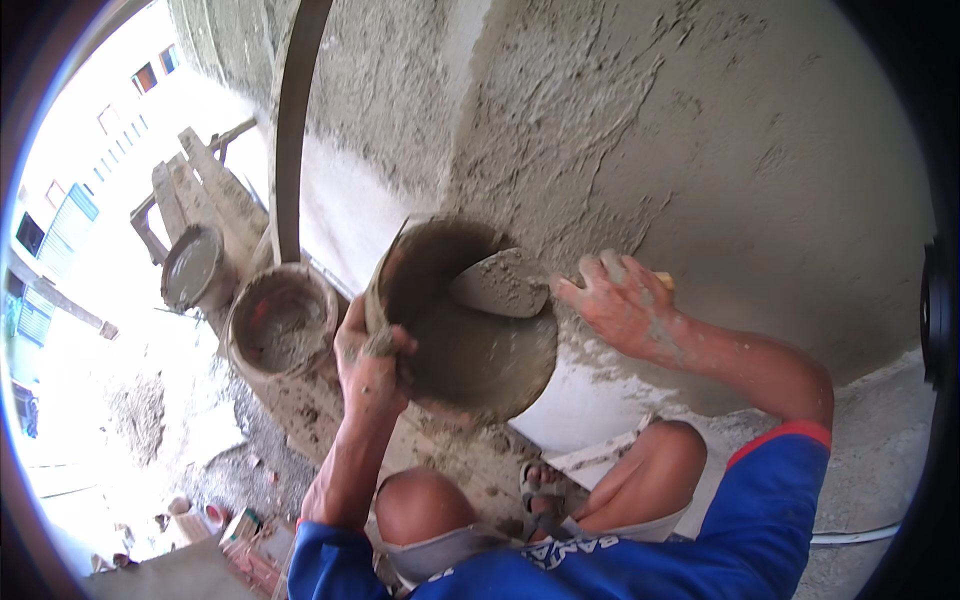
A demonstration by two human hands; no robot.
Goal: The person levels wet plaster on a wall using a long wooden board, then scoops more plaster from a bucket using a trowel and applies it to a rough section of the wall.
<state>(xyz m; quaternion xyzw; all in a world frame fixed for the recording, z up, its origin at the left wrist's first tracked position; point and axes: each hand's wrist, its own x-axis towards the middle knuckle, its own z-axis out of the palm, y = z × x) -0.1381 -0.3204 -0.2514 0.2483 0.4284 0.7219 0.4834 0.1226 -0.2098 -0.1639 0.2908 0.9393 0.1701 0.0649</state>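
Observation:
My left hand [372, 365] is closed on the near-left rim of a mortar-caked bucket [425, 275], which is tipped so that its mouth faces me. Wet grey mortar coats the inside of the bucket. In my right hand [625, 305] is a trowel [510, 285], its blade reaching into the bucket's mouth at the right side. Some mortar clings to the blade, and a yellowish handle end shows past my fingers. Behind both hands stands a wall [600, 150] with rough, fresh plaster on its left part and a smoother surface to the right.
Left of the bucket, a second bucket [235, 345] and a smaller pail [222, 285] stand on a mortar-spattered plank [310, 420]. An upright pole [290, 140] rises behind them. Boards [190, 190] lean farther left. Sand and rubble [135, 415] lie on the ground below.

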